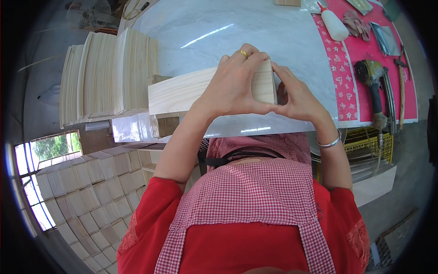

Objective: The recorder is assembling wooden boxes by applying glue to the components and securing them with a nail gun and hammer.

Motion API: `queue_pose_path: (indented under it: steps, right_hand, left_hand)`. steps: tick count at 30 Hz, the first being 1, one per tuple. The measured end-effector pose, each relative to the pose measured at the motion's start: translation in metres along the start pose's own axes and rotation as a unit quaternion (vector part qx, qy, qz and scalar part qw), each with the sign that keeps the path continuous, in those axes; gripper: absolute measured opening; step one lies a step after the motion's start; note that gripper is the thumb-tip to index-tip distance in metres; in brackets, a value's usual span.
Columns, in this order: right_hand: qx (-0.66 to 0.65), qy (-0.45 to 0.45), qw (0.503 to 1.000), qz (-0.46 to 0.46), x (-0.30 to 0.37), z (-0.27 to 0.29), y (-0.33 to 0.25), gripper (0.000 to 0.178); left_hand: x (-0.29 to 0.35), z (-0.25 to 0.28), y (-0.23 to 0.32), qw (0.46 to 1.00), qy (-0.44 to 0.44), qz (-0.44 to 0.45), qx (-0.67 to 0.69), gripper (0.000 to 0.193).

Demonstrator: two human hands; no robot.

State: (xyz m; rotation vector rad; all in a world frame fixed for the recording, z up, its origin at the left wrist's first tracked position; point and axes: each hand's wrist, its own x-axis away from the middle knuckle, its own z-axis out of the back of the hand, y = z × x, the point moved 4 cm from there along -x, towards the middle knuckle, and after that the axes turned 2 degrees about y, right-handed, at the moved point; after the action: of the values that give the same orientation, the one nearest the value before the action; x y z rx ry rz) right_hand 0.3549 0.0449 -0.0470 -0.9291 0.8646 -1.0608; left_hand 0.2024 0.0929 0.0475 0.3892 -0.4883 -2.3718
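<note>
A long, pale wooden piece (180,93) with straight edges lies across the near part of the table, its right end between my hands. My left hand (235,82) spans the piece's width near that end, thumb along the near edge and fingers over the far edge. My right hand (296,93) is curled against the end face, its thumb at the near corner beside my left thumb. A thin, darker edge shows at that end; whether it is a separate panel I cannot tell. Under the left end sits a brownish block (168,125), partly hidden.
Tall stacks of thin wooden boards (105,77) stand at the left. On the pink cloth (365,50) at the right lie a white glue bottle (334,25), a rag (357,25), a nail gun (376,86) and a hammer (401,82). Wooden boxes (96,196) are piled at lower left.
</note>
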Motion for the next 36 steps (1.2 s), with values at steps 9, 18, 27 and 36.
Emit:
queue_pose_path:
  steps: [9, 18, 27, 36]
  right_hand:
    - [0.019, 0.008, 1.0, 0.018, 0.0, 0.0005, -0.0014, 0.102]
    - [0.023, -0.001, 1.0, -0.003, -0.0001, 0.0008, -0.0025, 0.102]
    - [0.029, 0.004, 1.0, 0.002, -0.0002, -0.0006, -0.0017, 0.103]
    - [0.034, 0.048, 0.998, -0.008, 0.0084, -0.0068, -0.0018, 0.098]
  left_hand:
    - [-0.0008, -0.0015, 0.0016, 1.0, 0.014, 0.003, -0.004, 0.087]
    - [0.0, -0.0031, 0.0016, 1.0, 0.016, 0.013, -0.009, 0.089]
    - [0.0002, -0.007, -0.0018, 1.0, 0.016, 0.026, -0.007, 0.091]
    - [-0.0024, -0.007, -0.0035, 0.999, 0.032, -0.003, 0.001, 0.085]
